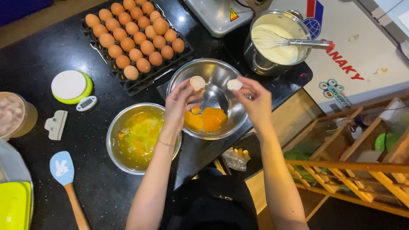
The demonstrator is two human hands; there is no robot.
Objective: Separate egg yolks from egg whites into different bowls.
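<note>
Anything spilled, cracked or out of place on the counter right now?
Nothing spilled on the black counter. The left hand and right hand each hold an eggshell half over the steel bowl of yolks. One egg sits on top of the others in the tray.

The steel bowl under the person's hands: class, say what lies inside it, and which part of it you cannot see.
Inside the steel bowl lie orange egg yolks at the near side. The left hand covers part of the bowl's left inner wall and the yolks' edge, so anything there is hidden.

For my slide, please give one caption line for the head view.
Left hand and right hand each hold an eggshell half over a steel bowl of yolks, beside an egg tray.
</note>
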